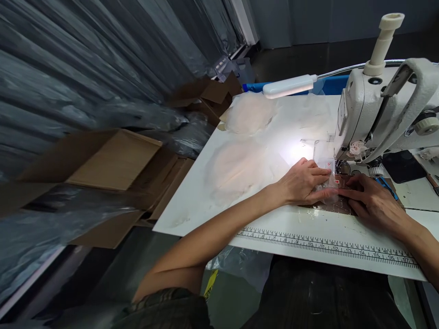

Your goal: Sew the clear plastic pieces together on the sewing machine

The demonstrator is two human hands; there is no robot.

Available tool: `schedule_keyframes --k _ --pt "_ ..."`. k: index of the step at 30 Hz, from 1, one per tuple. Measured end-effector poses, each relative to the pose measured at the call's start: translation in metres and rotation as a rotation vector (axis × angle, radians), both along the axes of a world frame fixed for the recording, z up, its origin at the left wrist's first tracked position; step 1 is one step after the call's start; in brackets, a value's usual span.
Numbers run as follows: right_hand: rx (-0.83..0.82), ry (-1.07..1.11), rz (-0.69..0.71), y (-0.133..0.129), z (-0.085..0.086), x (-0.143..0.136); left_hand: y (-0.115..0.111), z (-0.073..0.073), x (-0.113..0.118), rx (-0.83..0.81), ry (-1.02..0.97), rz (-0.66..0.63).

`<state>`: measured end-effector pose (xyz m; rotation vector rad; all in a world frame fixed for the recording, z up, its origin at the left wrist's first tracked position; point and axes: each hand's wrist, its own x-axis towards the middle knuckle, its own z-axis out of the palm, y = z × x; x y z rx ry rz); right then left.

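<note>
My left hand [306, 183] lies on a piece of sheer, whitish fabric [321, 153] at the needle area of a white sewing machine [360, 107]. Its fingers are stretched out and its thumb is spread, pressing the fabric down. My right hand [375, 198] rests on the brown plate [331, 207] just right of the needle. One of its fingers points left and touches the fabric's edge near my left thumb; its other fingers are apart and partly bent. Small red-and-white marks show between the hands. The presser foot [339, 167] is partly hidden.
Two pale sheer fabric piles [240, 167] lie on the white table, left of the machine. A lamp [290, 86] lights the sewing area. A ruler strip [322, 245] runs along the front edge. Blue-handled snips [387, 187] and a black phone-like slab [404, 166] lie right. Open cardboard boxes [116, 160] stand left.
</note>
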<state>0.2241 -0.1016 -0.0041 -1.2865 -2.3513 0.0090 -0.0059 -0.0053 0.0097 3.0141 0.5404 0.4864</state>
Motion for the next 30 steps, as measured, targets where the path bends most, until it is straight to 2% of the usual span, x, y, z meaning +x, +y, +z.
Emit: schedule_keyframes --k 3,5,10,13,20,30 --pt "-0.002 -0.004 -0.018 0.0 -0.001 -0.001 -0.005 0.007 0.006 -0.029 0.069 0.099" --pt "-0.008 -0.021 -0.021 0.0 -0.001 -0.001 -0.008 0.009 0.008 0.016 0.115 0.115" --pt "-0.01 -0.049 0.003 0.0 0.002 -0.001 -0.017 0.003 0.008 0.224 0.162 0.115" --pt "-0.028 -0.054 0.001 0.0 0.004 -0.002 -0.016 0.0 0.008 0.261 0.161 0.116" --pt "-0.074 -0.035 -0.12 0.0 0.001 -0.004 0.01 0.002 0.009 0.156 0.173 -0.014" --pt "-0.059 -0.048 -0.142 0.002 0.003 -0.009 0.015 -0.007 0.007 0.019 0.085 0.014"
